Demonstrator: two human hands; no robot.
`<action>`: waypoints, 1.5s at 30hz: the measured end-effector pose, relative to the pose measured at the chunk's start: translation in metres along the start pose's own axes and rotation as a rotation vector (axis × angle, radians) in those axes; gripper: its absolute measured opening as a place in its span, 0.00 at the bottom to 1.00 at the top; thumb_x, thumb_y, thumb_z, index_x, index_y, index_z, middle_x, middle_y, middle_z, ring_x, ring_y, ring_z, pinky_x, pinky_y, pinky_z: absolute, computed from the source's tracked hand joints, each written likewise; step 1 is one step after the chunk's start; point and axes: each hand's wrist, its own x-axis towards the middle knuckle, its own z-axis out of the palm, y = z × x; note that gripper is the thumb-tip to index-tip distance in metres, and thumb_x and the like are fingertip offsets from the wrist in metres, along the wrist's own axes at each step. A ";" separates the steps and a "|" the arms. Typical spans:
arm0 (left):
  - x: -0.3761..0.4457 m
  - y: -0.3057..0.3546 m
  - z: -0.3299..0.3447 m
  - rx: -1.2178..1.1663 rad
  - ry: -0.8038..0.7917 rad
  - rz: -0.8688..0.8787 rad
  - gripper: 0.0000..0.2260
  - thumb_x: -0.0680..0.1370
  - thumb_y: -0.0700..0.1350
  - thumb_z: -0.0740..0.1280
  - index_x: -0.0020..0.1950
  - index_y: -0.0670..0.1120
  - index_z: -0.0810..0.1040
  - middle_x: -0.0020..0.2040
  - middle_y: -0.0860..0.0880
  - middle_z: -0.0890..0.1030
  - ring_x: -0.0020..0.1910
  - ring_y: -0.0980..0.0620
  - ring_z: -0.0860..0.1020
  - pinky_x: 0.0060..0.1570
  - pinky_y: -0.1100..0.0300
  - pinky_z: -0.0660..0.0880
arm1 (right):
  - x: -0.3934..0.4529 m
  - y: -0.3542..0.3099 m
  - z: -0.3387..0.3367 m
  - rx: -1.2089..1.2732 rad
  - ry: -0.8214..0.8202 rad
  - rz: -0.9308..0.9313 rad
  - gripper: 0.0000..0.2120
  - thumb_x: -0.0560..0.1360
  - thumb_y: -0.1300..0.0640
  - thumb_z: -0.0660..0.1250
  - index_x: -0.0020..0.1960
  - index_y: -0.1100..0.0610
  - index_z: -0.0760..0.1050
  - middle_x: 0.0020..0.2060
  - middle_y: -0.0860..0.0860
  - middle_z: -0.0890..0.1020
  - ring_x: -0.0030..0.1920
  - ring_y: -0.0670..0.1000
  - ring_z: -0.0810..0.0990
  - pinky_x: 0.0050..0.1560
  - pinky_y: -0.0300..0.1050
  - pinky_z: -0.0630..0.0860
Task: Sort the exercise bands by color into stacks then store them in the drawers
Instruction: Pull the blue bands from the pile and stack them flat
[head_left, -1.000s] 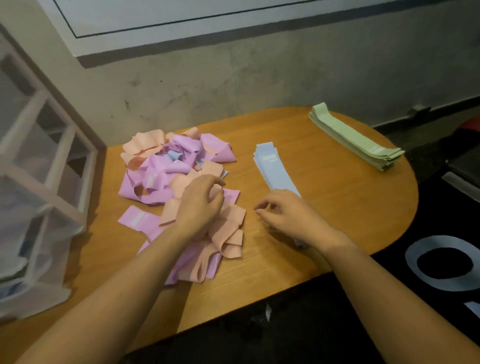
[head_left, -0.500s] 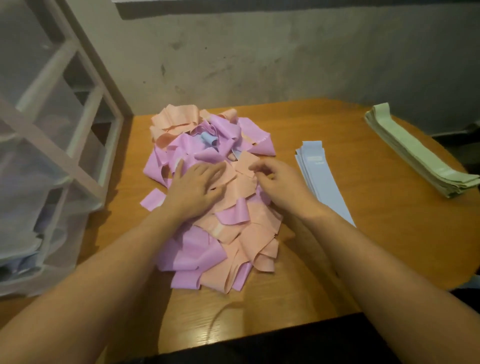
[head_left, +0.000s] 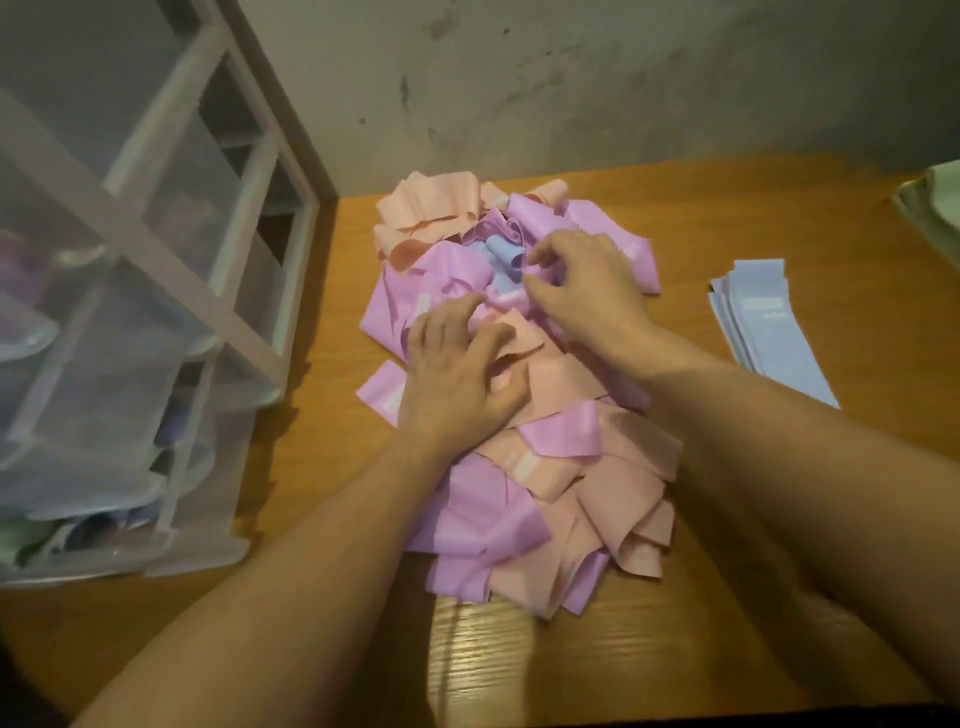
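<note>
Pink and peach bands lie tangled in one loose pile (head_left: 524, 467) across the middle of the wooden table (head_left: 675, 623), purple-pink and peach strips overlapping with no order, some curled, some flat with a pale label patch showing. One blue band (head_left: 503, 262) is bunched up near the pile's far end, partly buried among pink folds. Left hand (head_left: 457, 374) rests palm down on the pile's left-centre, fingers spread and slightly curled, pressing on peach and pink bands; cannot tell if it actually pinches any of them. Right hand (head_left: 587, 291) sits farther back on the pile, just right of the blue band, fingers bent and loosely open, thumb and forefinger tips close to the blue fabric; whether they have hold of it cannot be told from this angle. Both forearms are bare and cross over the near half of the pile. Well apart on the right, a flat blue stack (head_left: 769, 327) of sorted bands lies lengthwise on the table. At the far right frame edge a corner of a green stack (head_left: 935, 208) shows, mostly cut off. Left of the table stands a translucent plastic drawer unit (head_left: 130, 312) with a pale frame, blurry coloured contents inside. Grey stained wall (head_left: 571, 78) behind.
</note>
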 end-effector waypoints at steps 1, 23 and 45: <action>0.001 0.000 0.000 -0.006 -0.011 0.009 0.18 0.73 0.57 0.66 0.55 0.46 0.80 0.73 0.43 0.70 0.72 0.41 0.67 0.72 0.41 0.59 | 0.006 -0.004 0.003 -0.019 0.001 -0.023 0.10 0.74 0.50 0.68 0.55 0.48 0.79 0.52 0.48 0.82 0.57 0.56 0.75 0.58 0.54 0.71; 0.003 0.001 -0.001 -0.087 -0.080 -0.064 0.30 0.74 0.58 0.64 0.74 0.47 0.68 0.79 0.47 0.62 0.79 0.50 0.56 0.79 0.43 0.46 | 0.014 0.018 0.038 0.085 -0.024 0.068 0.08 0.72 0.45 0.68 0.47 0.45 0.82 0.44 0.45 0.78 0.53 0.57 0.76 0.57 0.52 0.71; 0.001 0.002 -0.005 -0.147 -0.173 0.141 0.23 0.74 0.62 0.64 0.62 0.50 0.81 0.76 0.51 0.71 0.79 0.50 0.60 0.76 0.39 0.52 | -0.115 -0.014 -0.032 1.056 -0.042 0.411 0.08 0.78 0.58 0.63 0.53 0.46 0.72 0.52 0.57 0.76 0.42 0.58 0.79 0.34 0.51 0.79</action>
